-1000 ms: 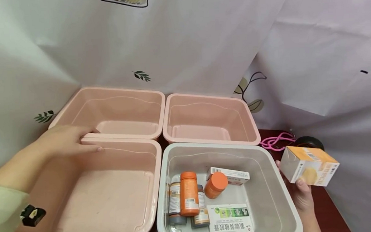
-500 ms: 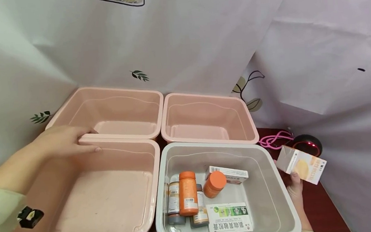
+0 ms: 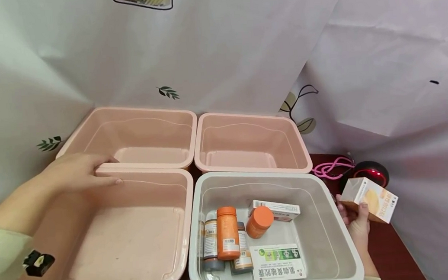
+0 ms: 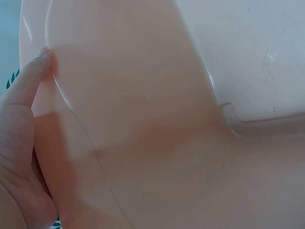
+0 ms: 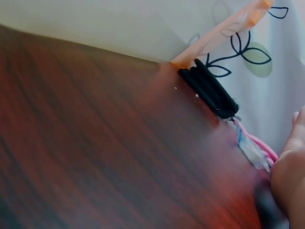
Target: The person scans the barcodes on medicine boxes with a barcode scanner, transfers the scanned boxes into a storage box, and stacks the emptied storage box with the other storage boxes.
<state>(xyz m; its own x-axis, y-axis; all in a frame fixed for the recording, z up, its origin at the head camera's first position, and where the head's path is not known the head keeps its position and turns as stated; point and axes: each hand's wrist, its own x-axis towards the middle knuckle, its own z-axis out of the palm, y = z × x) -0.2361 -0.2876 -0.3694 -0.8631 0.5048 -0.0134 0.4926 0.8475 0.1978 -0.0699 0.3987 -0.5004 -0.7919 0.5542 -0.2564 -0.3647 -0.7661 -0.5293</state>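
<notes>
My left hand [image 3: 74,172] grips the adjoining rims of two pink bins, its thumb down inside the front-left bin [image 3: 126,242] and its fingers over the back-left bin [image 3: 151,154]. In the left wrist view, the thumb of that hand [image 4: 19,129] lies against the pink wall. To the right of the grey bin [image 3: 340,223], my right hand [image 3: 357,224] holds up a white and orange box [image 3: 376,198]. Inside the grey bin lie an orange bottle [image 3: 227,231], a smaller orange-capped bottle [image 3: 260,222], several dark-capped bottles, a white-green box [image 3: 278,264] and a narrow white box [image 3: 281,209].
A third pink bin [image 3: 242,158] stands behind the grey one. On the dark red table [image 3: 395,249], a pink cord [image 3: 333,167] and a round black device [image 3: 376,168] lie at the right. A patterned white sheet [image 3: 217,49] hangs behind.
In the right hand the white and orange box has turned, its tilt changing across the frames. That hand has shifted slightly left overall. The left hand keeps its place on the rims.
</notes>
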